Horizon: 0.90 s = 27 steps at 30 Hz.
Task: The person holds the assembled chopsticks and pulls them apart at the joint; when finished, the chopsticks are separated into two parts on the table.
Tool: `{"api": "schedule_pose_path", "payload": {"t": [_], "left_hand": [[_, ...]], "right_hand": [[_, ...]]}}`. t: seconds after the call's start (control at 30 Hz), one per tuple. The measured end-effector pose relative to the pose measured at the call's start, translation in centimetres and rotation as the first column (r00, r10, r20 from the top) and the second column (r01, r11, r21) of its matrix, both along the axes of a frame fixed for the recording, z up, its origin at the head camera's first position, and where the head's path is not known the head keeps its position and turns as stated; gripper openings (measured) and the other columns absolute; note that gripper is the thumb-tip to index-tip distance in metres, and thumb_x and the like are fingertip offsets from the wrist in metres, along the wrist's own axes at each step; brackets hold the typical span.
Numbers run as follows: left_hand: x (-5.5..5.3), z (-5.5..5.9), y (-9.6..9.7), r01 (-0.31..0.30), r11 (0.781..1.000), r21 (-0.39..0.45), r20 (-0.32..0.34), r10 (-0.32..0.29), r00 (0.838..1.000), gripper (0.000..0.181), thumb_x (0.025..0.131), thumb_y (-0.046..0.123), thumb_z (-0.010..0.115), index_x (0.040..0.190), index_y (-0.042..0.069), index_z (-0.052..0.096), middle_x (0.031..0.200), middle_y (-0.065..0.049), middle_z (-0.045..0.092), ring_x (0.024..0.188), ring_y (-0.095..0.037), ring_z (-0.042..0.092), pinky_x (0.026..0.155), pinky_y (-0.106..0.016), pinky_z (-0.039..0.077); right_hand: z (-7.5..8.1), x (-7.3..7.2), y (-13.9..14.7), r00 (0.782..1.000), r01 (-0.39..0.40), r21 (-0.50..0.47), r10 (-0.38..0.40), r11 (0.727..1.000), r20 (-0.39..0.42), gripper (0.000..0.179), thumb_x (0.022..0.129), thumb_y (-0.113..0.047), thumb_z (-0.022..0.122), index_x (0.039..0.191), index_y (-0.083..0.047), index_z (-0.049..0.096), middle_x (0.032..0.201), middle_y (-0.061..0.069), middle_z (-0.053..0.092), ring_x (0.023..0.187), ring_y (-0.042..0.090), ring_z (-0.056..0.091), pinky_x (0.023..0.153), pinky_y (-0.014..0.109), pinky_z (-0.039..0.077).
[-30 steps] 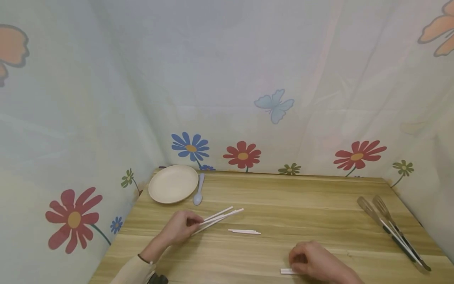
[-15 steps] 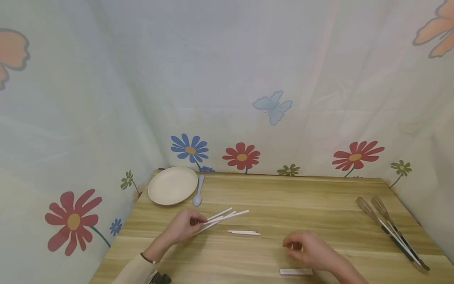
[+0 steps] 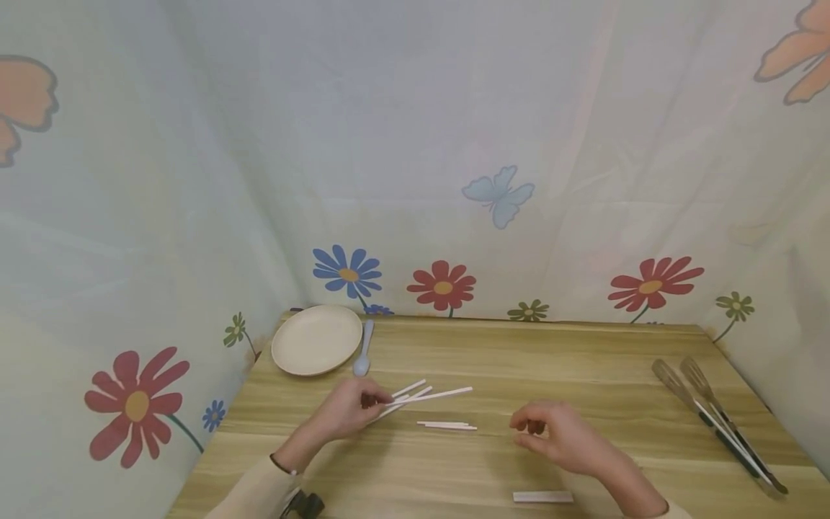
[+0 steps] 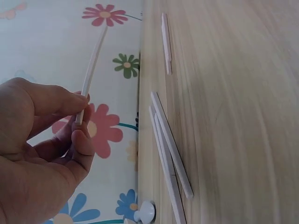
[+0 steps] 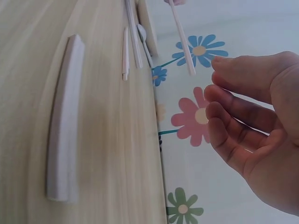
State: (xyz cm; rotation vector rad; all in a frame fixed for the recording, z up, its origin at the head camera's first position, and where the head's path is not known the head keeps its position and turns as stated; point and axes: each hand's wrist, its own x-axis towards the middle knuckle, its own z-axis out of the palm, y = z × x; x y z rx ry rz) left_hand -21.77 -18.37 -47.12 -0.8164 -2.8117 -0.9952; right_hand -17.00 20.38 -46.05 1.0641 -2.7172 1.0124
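Observation:
My left hand (image 3: pixel 346 411) pinches one slim white stick (image 4: pixel 95 58) near its end, between thumb and fingers. In the head view the stick points right, above several white sticks (image 4: pixel 169 163) lying crossed on the table. To the right of these lies a small group of shorter-looking white sticks (image 3: pixel 447 424). My right hand (image 3: pixel 564 436) hovers with loosely bent fingers and nothing between them. In the right wrist view, the held stick's free end is close to its fingertips but apart from them. White sticks lying side by side (image 5: pixel 64 121) rest near the table's front.
A cream plate (image 3: pixel 316 340) and a pale blue-grey spoon (image 3: pixel 363 353) lie at the back left of the wooden table (image 3: pixel 532 360). Kitchen tongs (image 3: pixel 720 425) lie along the right side. A flower-printed curtain (image 3: pixel 551 144) encloses the back and sides.
My right hand has lifted off the sticks near the front edge and moved up and slightly left. My left hand has moved right, raising one stick off the others.

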Motion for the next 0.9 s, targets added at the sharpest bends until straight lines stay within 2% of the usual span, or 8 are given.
{"api": "schedule_pose_path", "payload": {"t": [0.17,0.37,0.63,0.9], "left_hand": [[0.0,0.3,0.6,0.015,1.0,-0.008,0.001,-0.015,1.0,0.011,0.083,0.007,0.073,0.092,0.011,0.077,0.077,0.009,0.063,0.068,0.0,0.051,0.061,-0.018,0.045],[-0.3,0.8,1.4,0.074,0.997,0.013,-0.006,-0.074,0.997,0.011,0.084,0.006,0.072,0.093,0.009,0.077,0.078,0.008,0.065,0.067,0.001,0.051,0.06,-0.019,0.045],[-0.5,1.2,2.5,0.129,0.992,0.007,-0.004,-0.129,0.992,0.011,0.085,0.005,0.07,0.092,0.008,0.077,0.078,0.008,0.064,0.066,0.001,0.049,0.059,-0.018,0.045],[-0.6,1.7,3.5,0.188,0.982,0.015,-0.026,-0.187,0.982,0.011,0.085,0.004,0.07,0.092,0.007,0.077,0.08,0.005,0.066,0.066,0.002,0.049,0.058,-0.017,0.045]], "right_hand": [[0.4,-0.1,-0.4,0.999,0.021,-0.012,-0.022,1.0,-0.041,0.01,0.086,-0.018,0.073,0.096,-0.019,0.071,0.089,-0.007,0.069,0.076,-0.003,0.055,0.066,0.024,0.051],[0.7,-0.4,-0.8,0.996,0.042,-0.036,-0.044,0.998,-0.073,0.011,0.085,-0.016,0.074,0.094,-0.02,0.07,0.088,-0.005,0.069,0.076,-0.003,0.055,0.066,0.025,0.051],[1.2,-0.9,-1.4,0.986,0.048,-0.07,-0.059,0.996,-0.155,0.016,0.082,-0.011,0.076,0.095,-0.019,0.071,0.089,-0.005,0.07,0.077,0.001,0.058,0.067,0.025,0.053],[1.8,-1.2,-1.8,0.982,0.067,-0.056,-0.076,0.996,-0.172,0.015,0.082,-0.015,0.077,0.095,-0.019,0.071,0.09,-0.009,0.069,0.079,0.008,0.062,0.07,0.028,0.054]]}}
